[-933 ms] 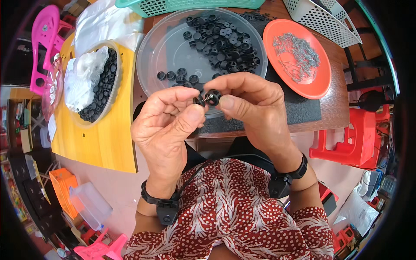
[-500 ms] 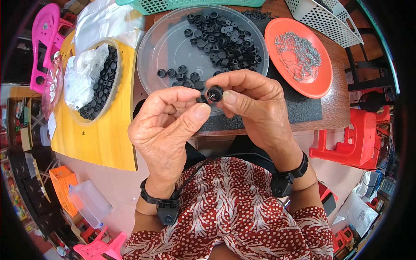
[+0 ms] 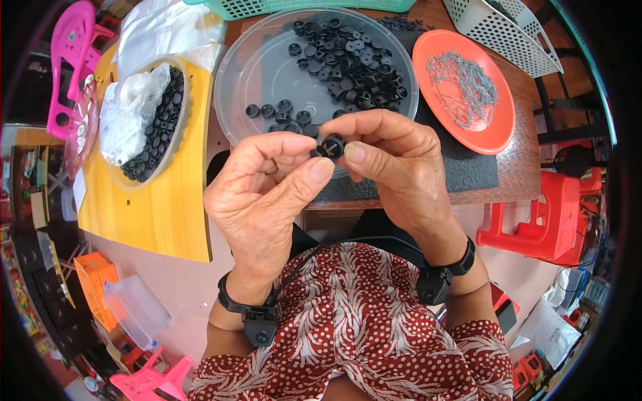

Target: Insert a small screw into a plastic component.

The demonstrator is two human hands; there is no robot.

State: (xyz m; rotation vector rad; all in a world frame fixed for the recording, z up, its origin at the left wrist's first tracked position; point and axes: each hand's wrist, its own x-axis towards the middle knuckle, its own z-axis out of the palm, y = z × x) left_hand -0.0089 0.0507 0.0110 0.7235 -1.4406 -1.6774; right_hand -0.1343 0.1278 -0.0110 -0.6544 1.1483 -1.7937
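Above the table's near edge, my right hand (image 3: 401,157) pinches a small black round cup-shaped part (image 3: 332,146) between thumb and forefinger. Its hollow faces up, and something thin and metallic, perhaps a screw, shows inside. My left hand (image 3: 264,184) is closed at the fingertips on a smaller black piece (image 3: 319,153), mostly hidden by the thumb and touching the cup's left side. Just beyond my hands is a clear round plastic tub lid (image 3: 251,80) holding many black round parts (image 3: 354,63), heaped toward its right, with several lying nearer my left fingers.
An orange plate (image 3: 498,127) of small screws (image 3: 465,87) lies to the right on a dark mat (image 3: 478,170). On the yellow table (image 3: 167,227) at left, a clear tub (image 3: 182,127) holds black caps and a plastic bag (image 3: 137,110). Baskets (image 3: 301,8) stand behind.
My left thumb and fingertips have moved right, bringing the small black piece against the cup. The cup has tipped slightly, showing more of the metal inside. My right hand has barely moved.
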